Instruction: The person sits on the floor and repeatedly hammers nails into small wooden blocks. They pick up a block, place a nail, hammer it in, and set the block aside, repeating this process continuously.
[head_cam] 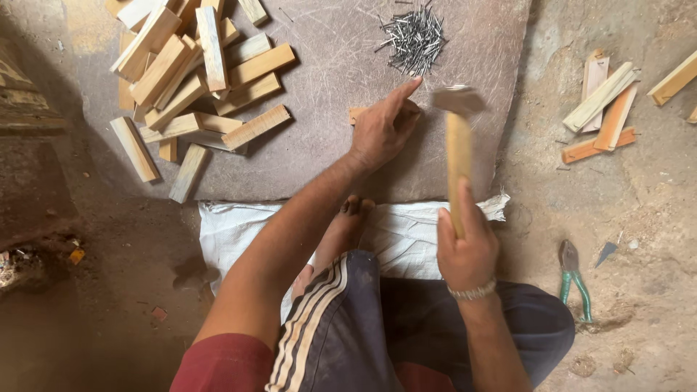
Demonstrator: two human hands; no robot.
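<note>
Where the person sits cross-legged on the ground, things run from largest to smallest like this:

- The stone slab [319, 156] fills the middle of the view as the working surface, with a white sack [406, 232] spread at its near edge under a bare foot [348, 218].
- A heap of wooden blocks [192, 69] lies loose on the slab's upper left; a smaller cluster of wood strips [602, 109] sits well apart on the dirt to the right.
- The hammer [457, 152] is raised, its wooden handle upright in view and its head blurred just beside the left fingertips.
- The right hand [468, 250] is wrapped tight round the lower handle, a bracelet at the wrist.
- The left hand [383, 127] presses down on a small wood piece [356, 114] on the slab, forefinger stretched out, the other fingers curled; whether it pinches a nail I cannot tell.
- Green-handled pliers [573, 279] lie on the dirt at the right.
- A pile of nails [415, 38] rests on the slab near the stretched forefinger.

As a judgement: the hammer head hangs very close to the left fingers, so a slightly off blow could strike them; the small piece, mostly hidden under the hand, could skid on the hard slab or split; loose nails near the hand could scatter.
</note>
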